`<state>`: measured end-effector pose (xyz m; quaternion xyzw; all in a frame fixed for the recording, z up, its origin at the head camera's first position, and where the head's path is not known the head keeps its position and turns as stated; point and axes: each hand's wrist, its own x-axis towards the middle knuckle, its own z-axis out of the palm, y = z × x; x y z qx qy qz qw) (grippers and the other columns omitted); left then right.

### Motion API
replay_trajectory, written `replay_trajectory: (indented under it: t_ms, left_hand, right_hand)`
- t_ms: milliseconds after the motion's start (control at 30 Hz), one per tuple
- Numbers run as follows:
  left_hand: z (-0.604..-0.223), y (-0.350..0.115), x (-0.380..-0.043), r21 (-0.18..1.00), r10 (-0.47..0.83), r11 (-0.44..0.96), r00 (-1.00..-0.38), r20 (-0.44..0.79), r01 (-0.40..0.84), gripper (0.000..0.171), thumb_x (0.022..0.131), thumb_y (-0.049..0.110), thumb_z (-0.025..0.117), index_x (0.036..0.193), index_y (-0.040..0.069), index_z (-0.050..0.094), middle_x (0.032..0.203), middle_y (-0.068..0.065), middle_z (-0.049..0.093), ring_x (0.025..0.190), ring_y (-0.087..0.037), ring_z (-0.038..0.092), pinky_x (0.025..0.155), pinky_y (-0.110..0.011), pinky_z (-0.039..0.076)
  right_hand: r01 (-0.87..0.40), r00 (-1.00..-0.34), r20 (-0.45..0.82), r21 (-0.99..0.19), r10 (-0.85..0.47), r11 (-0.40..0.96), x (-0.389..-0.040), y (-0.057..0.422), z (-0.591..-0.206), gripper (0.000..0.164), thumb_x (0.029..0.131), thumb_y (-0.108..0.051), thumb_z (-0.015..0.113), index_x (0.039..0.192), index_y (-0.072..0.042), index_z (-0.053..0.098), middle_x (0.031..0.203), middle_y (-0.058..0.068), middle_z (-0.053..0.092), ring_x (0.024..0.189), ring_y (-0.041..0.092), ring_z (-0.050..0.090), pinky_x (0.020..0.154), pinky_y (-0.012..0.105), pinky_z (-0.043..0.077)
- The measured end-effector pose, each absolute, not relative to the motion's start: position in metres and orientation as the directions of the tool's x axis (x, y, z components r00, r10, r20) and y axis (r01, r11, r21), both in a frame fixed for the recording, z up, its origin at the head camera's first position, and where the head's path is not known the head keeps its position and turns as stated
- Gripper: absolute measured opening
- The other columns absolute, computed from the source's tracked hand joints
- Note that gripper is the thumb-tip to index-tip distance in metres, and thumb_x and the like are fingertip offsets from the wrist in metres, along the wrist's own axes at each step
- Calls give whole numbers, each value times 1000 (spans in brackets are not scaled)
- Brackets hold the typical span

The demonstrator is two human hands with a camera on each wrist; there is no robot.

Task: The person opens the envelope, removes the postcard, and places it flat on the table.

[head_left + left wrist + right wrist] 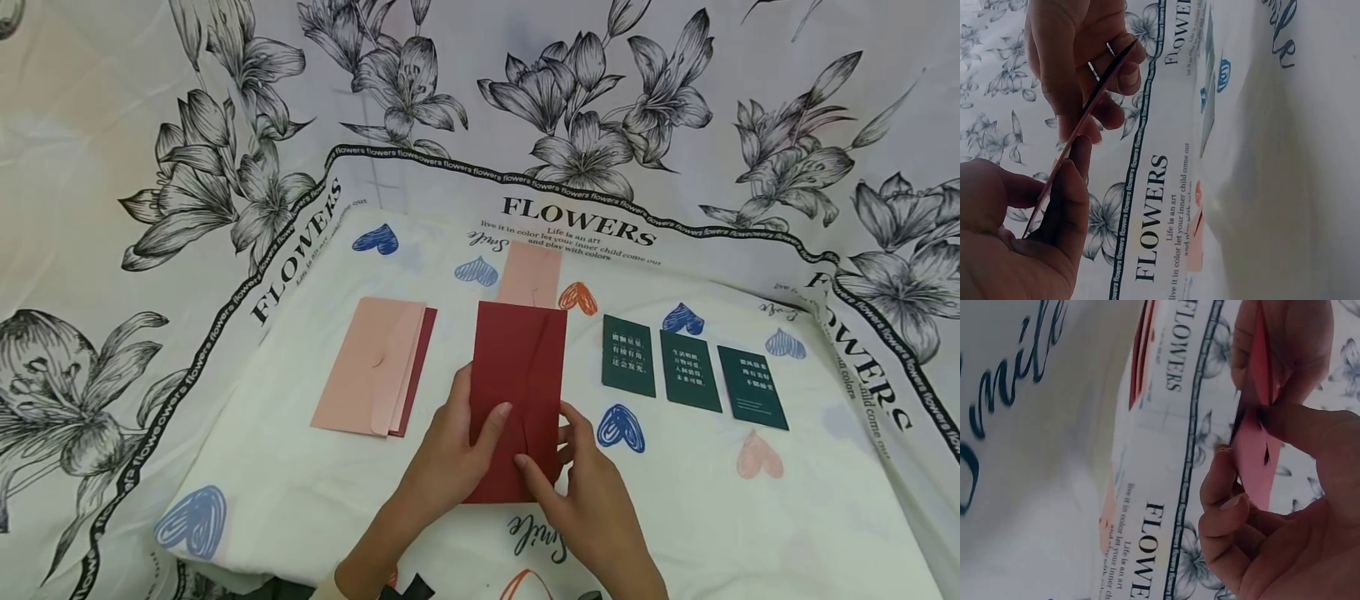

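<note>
Now left hand (450, 450) and right hand (581, 483) both grip red envelope (517, 367); pink envelope (529, 271) just beyond, pile of envelopes (367, 367) to left, three green cards (690, 372) to right.

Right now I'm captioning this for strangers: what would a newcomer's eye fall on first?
Likely the deep red envelope near the middle of the head view, held by the left grip and right grip. Next come three dark green cards, lined up to its right, and a pink envelope lying to its left.
</note>
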<state>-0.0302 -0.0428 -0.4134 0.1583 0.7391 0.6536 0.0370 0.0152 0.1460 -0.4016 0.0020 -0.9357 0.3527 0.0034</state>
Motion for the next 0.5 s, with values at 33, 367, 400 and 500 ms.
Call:
replay_trajectory:
  t_ms: [33, 367, 400, 500]
  left_hand:
    - [-413, -42, -29, 978, 285, 98, -947, 148, 183, 60, 108, 24, 63, 158, 29, 29, 134, 10, 61, 120, -7, 65, 96, -35, 58]
    - [-415, -35, -26, 986, 321, 64, -938, 128, 157, 62, 109, 25, 62, 160, 31, 27, 138, 10, 58, 124, -9, 60, 99, -38, 56]
    - [-415, -35, -26, 986, 318, 63, -940, 128, 155, 61, 109, 26, 62, 159, 30, 27, 137, 10, 59, 123, -9, 61, 98, -38, 56]
    - [-415, -36, -28, 989, 310, 41, -942, 126, 145, 60, 109, 24, 62, 158, 30, 29, 138, 9, 58, 122, -10, 63, 96, -36, 58]
  right_hand:
    - [-4, -1000, 9, -654, 2, 757, 16, 146, -402, 90, 89, -40, 86, 160, -20, 35, 105, -2, 71, 81, 8, 64, 66, 22, 58]
    - [-8, -1000, 24, -701, 13, 713, 23, 157, -405, 76, 93, -26, 82, 157, -19, 42, 105, -4, 76, 70, 5, 62, 63, 23, 57]
    - [-16, -999, 31, -723, 9, 690, 24, 159, -406, 74, 94, -23, 82, 157, -22, 43, 109, -5, 77, 71, 6, 63, 62, 24, 57]
    - [-55, -998, 63, -793, -8, 607, 26, 166, -408, 71, 96, -17, 78, 158, -29, 45, 120, -7, 77, 75, 9, 68, 65, 28, 60]
